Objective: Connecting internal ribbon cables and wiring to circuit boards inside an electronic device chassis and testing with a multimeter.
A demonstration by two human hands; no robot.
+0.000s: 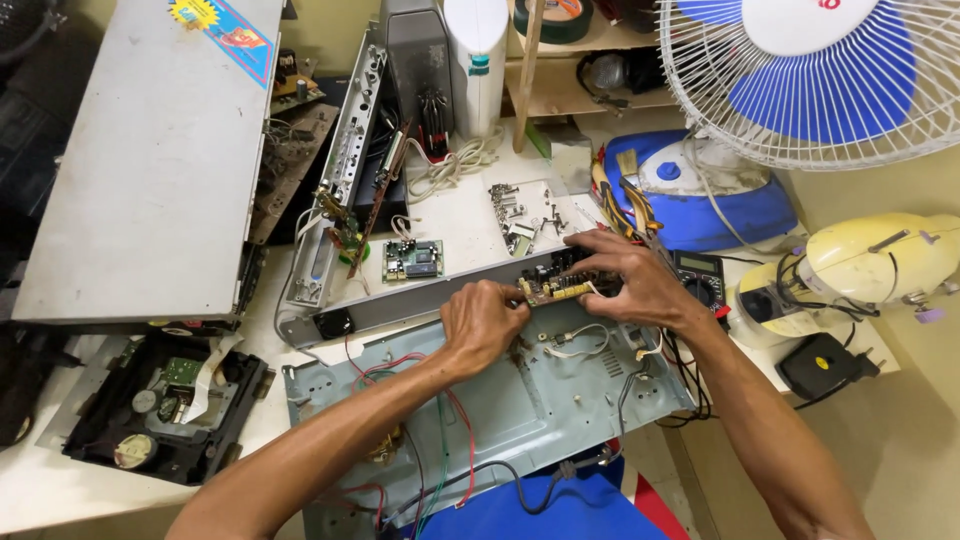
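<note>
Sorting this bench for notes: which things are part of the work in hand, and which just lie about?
In hand:
- left hand and right hand, both gripping the brown circuit board
- open metal chassis with loose wires beneath it

Lying about:
- small green board
- disc drive unit
- grey cover
- blue iron
- fan
- multimeter
- cream sewing machine

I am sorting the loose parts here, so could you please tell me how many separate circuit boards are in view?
2 clearly: a brown circuit board held by the left hand and right hand, and a small green board on the grey panel. Others may be hidden among the chassis at the back.
</note>
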